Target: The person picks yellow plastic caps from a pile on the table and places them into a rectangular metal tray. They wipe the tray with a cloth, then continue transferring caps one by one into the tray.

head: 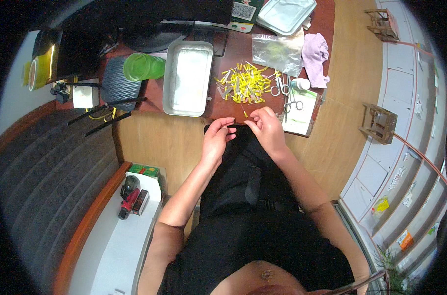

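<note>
My left hand (217, 137) is just in front of the table's edge, over my lap, fingers apart and nothing visible in them. My right hand (266, 127) is at the same edge with its fingers curled and its thumb apart; I see nothing held there. A single needle with a yellow hub (245, 114) lies on the table just beyond the gap between my hands. Behind it spreads a pile of yellow-hubbed needles (249, 83), some with clear caps. Scissors-handled metal instruments (293, 106) rest right of the pile, partly on a white and green sheet (302, 114).
A deep metal tray (188, 79) stands left of the pile, beside a green plastic basket (140, 67). At the right are a clear plastic bag (277, 53), a small white bottle (301, 84) and a lilac cloth (315, 59). A lidded tray (288, 14) sits farther back. Wooden stools (380, 123) stand beyond.
</note>
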Tool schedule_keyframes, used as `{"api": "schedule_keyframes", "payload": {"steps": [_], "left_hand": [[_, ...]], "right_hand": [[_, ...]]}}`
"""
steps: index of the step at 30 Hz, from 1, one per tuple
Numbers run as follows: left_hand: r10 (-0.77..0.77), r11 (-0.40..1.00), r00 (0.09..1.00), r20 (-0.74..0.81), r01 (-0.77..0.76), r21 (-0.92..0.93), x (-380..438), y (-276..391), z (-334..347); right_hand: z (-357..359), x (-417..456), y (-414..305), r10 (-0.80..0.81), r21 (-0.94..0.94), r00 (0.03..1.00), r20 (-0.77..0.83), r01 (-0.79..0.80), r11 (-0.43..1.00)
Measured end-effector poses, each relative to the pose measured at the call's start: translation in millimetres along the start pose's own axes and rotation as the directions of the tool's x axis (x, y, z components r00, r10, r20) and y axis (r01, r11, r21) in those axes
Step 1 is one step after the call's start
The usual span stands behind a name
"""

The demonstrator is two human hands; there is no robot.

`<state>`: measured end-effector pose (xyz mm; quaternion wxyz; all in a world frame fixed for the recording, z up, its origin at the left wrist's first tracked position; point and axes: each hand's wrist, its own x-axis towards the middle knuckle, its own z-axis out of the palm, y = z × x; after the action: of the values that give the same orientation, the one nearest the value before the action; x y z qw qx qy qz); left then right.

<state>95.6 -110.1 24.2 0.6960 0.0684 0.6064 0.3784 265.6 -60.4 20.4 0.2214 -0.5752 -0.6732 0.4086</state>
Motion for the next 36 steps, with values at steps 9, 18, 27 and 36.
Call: {"api": "schedule_keyframes", "payload": {"steps": [9,18,27,36], "left_hand": [[-0.013,0.999,0.997,0.077,0.016,-0.046,7,-6,-3],[0.052,0.979,0.988,0.146,-0.022,-0.203,-10,9,2],[0.739,0.124,0.666,0.107,-0.290,0.949,23,112,-62],[0.702,0.005,0.703,0.112,-0.162,0.987,51,104,-62]], "right_hand": [[15,-1,1,0.158,0.197,0.987,0.027,-0.160,0.967],[0,-10,-25,0.372,0.643,0.647,0.666,-0.750,0.154],[-1,-6,-41,0.224,0.504,0.927,0.301,-0.354,0.788],[-22,24,4,-0.007,-0.089,0.994,-0.113,-0.003,0.996]]}}
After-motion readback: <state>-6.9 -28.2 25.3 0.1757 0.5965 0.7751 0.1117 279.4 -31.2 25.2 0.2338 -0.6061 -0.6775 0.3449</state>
